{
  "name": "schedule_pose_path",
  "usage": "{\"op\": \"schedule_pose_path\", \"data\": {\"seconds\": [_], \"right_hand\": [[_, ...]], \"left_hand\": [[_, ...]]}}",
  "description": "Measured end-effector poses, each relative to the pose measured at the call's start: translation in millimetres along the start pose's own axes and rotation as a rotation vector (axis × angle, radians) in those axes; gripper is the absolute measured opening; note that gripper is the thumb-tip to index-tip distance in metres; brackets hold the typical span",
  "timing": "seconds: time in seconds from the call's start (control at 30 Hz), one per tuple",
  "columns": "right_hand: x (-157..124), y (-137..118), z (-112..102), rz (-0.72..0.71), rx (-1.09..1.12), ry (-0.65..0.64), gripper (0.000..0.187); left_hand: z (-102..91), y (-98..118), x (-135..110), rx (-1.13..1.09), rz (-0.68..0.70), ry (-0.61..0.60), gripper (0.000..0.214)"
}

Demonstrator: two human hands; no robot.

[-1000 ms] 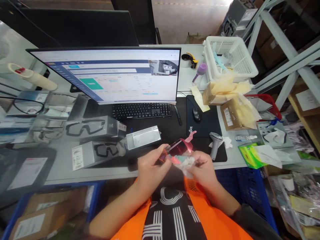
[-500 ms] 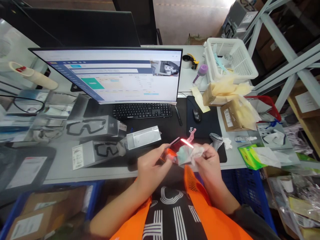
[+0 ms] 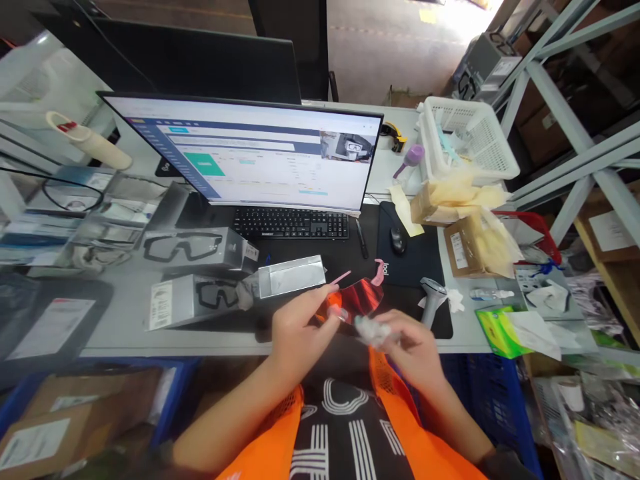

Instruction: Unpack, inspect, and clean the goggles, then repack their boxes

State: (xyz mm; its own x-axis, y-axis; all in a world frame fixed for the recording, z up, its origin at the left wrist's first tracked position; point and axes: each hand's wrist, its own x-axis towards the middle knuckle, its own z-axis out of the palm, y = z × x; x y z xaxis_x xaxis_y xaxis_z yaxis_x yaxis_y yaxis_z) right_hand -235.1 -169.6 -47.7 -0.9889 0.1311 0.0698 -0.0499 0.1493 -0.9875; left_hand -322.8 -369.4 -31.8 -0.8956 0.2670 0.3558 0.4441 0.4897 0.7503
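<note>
Between thumb and fingers, my left hand (image 3: 303, 327) grips a pair of sunglasses (image 3: 361, 298) by its left side. The glasses have a shiny red-orange lens and pink temple arms that point away from me. Pinched in my right hand (image 3: 413, 340) is a crumpled whitish wipe (image 3: 373, 330), blurred and close to the lower right of the lens; whether it touches is unclear. Just beyond the hands lies an open silver box (image 3: 291, 276). A grey barcode scanner (image 3: 432, 300) rests right of my right hand.
Two grey boxes with glasses pictures, one farther back (image 3: 200, 248) and one nearer (image 3: 193, 300), lie on the left. A monitor (image 3: 240, 157), keyboard (image 3: 293, 224) and mouse (image 3: 398, 241) are behind. On the right are a white basket (image 3: 470, 140), cardboard boxes (image 3: 463, 250) and a green packet (image 3: 500, 331).
My right hand has drawn the wipe down off the lens, bunching it smaller and uncovering more red lens. The bright red reflection has gone. My left hand still grips the sunglasses; the view shifted slightly.
</note>
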Motion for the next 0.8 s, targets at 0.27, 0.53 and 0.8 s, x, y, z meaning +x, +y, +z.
{"op": "schedule_pose_path", "data": {"seconds": [0.27,0.53,0.8], "right_hand": [[-5.1,7.9,-23.0,0.103,0.042,0.373,0.005],[-1.0,1.9,-5.2,0.143,0.079,0.421,0.009],[7.4,-15.7,34.1,0.319,0.612,0.231,0.022]], "left_hand": [[-13.2,4.2,5.6,-0.026,-0.036,0.001,0.032],[-22.6,2.4,3.2,-0.041,-0.041,0.016,0.032],[-20.2,0.7,1.2,-0.041,-0.043,0.024,0.033]]}}
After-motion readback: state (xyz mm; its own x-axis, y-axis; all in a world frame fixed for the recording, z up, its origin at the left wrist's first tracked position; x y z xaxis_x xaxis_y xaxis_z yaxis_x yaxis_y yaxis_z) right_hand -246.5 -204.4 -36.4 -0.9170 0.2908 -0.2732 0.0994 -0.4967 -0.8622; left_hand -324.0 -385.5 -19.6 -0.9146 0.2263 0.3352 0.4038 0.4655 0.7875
